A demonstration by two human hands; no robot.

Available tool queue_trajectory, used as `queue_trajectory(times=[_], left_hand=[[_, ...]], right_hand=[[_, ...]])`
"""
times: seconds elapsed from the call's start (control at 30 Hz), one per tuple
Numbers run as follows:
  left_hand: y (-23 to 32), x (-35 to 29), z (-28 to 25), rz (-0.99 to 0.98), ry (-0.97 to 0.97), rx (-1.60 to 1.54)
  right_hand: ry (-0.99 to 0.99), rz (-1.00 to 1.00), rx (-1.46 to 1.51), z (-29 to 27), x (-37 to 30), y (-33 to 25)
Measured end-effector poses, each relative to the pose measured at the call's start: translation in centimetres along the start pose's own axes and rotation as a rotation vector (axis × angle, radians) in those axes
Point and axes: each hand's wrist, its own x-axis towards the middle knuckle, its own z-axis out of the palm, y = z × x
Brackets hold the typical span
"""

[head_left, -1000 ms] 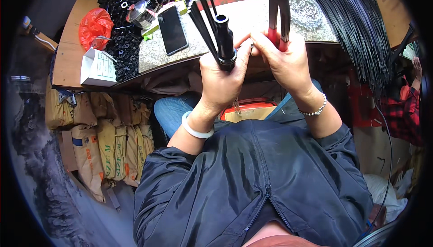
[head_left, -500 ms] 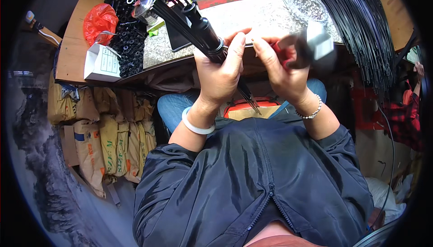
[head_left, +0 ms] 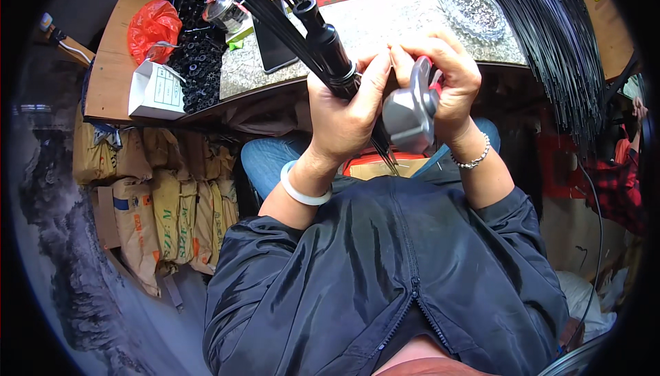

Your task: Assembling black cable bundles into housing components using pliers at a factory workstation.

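My left hand (head_left: 349, 118) is closed around a bundle of thin black rods (head_left: 275, 20) with a stepped black cylinder (head_left: 331, 49) among them. It looks like an umbrella frame. The rods slant up to the left, and their thin lower ends come out below my hand. My right hand (head_left: 450, 77) grips a grey tool with red parts (head_left: 410, 116), whose exact kind I cannot make out. The thumb and fingertips of both hands meet beside the cylinder; whatever lies between them is too small to name.
On the bench (head_left: 371, 15) lie a dark phone (head_left: 275, 49), a clear glass dish (head_left: 474, 12), black small parts (head_left: 199, 77), a red plastic bag (head_left: 155, 29) and a white box (head_left: 157, 93). Long black rods (head_left: 543, 39) overhang its right edge. Sacks (head_left: 165, 218) stand lower left.
My right hand has moved left to meet my left hand, and the grey tool has swung from its right side to its left. The bundle has shifted slightly right.
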Motion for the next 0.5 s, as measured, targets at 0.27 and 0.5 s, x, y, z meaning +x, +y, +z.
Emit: queue_trajectory(times=[0.27,0.5], left_hand=[[-0.2,0.2,-0.2,-0.241,-0.009,-0.251],[-0.7,0.1,0.0,0.006,-0.051,-0.291]], right_hand=[[0.008,-0.155,-0.027,-0.1,-0.4,-0.7],[0.005,-0.223,0.117,1.4,-0.7,-1.3]])
